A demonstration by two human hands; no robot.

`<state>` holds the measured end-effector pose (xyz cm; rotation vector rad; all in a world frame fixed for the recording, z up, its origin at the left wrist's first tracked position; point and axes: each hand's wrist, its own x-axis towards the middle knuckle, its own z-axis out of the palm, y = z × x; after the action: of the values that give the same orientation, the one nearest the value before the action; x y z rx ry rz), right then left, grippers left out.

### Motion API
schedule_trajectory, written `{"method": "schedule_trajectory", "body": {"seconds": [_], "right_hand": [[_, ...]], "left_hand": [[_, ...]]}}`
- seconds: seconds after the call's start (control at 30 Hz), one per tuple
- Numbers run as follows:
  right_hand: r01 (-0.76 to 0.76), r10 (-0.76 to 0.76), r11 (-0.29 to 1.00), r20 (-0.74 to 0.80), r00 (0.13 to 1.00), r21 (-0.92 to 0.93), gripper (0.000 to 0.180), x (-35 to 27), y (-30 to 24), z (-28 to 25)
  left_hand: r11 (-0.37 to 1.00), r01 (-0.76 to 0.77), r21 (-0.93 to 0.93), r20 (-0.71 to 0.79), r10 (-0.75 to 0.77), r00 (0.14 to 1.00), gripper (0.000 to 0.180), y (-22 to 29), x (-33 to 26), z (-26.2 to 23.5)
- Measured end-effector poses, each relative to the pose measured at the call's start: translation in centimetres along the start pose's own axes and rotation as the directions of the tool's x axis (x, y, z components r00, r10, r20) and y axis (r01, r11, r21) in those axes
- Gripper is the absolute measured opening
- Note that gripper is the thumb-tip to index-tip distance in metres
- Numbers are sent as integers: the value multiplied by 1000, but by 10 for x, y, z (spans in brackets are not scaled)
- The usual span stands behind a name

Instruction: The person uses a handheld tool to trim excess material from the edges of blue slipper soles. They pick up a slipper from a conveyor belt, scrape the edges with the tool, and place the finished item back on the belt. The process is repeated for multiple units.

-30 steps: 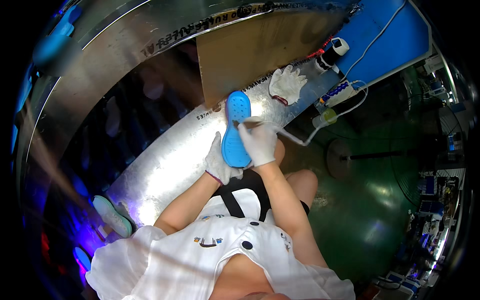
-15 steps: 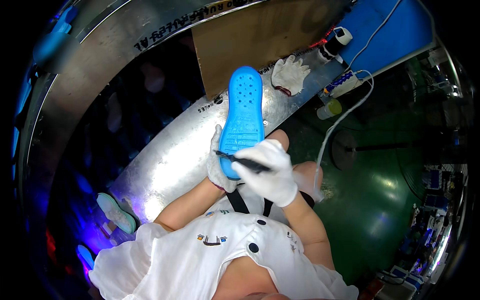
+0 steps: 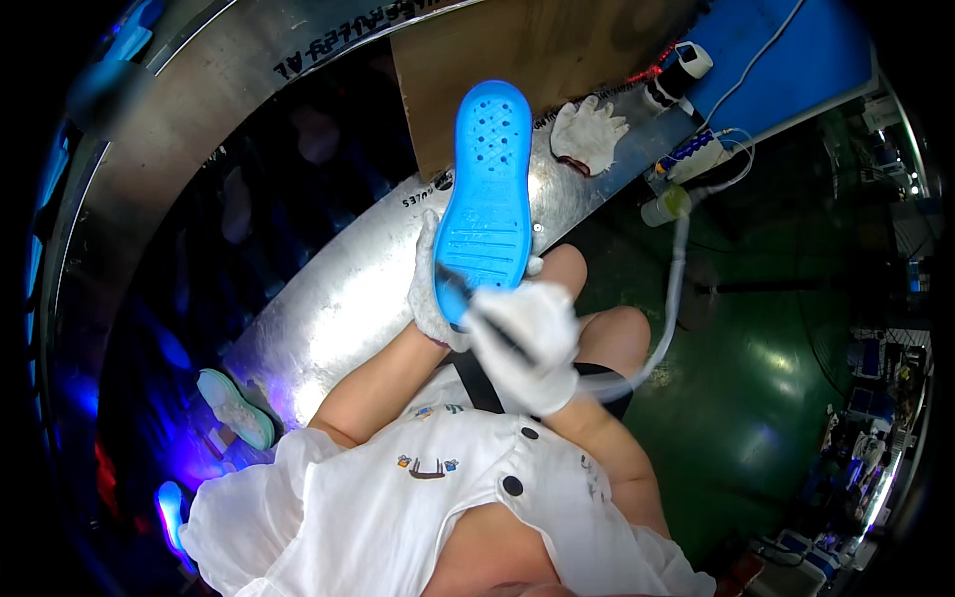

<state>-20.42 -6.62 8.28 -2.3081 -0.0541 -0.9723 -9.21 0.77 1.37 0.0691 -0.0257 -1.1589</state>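
A bright blue shoe sole [image 3: 484, 199] stands lengthwise before me, its holed end pointing away and its grooved end toward me. My gloved left hand [image 3: 428, 289] is closed around the near end, thumb along the left edge and fingertips showing at the right edge. My gloved right hand [image 3: 527, 338], blurred by motion, grips a black brush [image 3: 505, 336]. The brush's dark tip lies over the sole's grooved near part at the left; whether it touches cannot be made out.
A metal tabletop [image 3: 328, 279] holds a spare white glove [image 3: 587, 134], and a cardboard sheet [image 3: 537, 50] stands behind. A pale hose [image 3: 681, 259] hangs at the right near a yellow-lidded jar [image 3: 665, 206]. A mint-edged sole [image 3: 236, 410] lies at the left.
The blue sole has shifted away from me, with its lit surface facing me more squarely. My right hand has moved slightly left with the brush, and the hose has swung right.
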Motion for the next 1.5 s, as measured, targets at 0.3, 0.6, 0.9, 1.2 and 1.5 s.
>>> {"method": "schedule_trajectory", "body": {"seconds": [0.3, 0.6, 0.9, 1.2, 1.5], "right_hand": [[-74, 77, 997, -75, 994, 36, 23, -7, -8, 15], [194, -172, 980, 291, 941, -49, 21, -1, 14, -19], [105, -65, 994, 569, 820, -39, 27, 20, -7, -34], [-24, 22, 1000, 505, 863, -2, 26, 24, -16, -49], [-30, 51, 998, 378, 924, -60, 26, 28, -6, -61]], "left_hand": [[988, 84, -133, 129, -67, 989, 95, 16, 12, -15], [978, 144, 148, 206, -173, 963, 75, 44, 14, 14], [836, 263, 482, -177, -201, 963, 54, 81, 41, -60], [654, 319, 686, -184, -269, 946, 41, 86, 37, -10], [441, 303, 845, -228, -215, 950, 44, 95, 28, 30]]}}
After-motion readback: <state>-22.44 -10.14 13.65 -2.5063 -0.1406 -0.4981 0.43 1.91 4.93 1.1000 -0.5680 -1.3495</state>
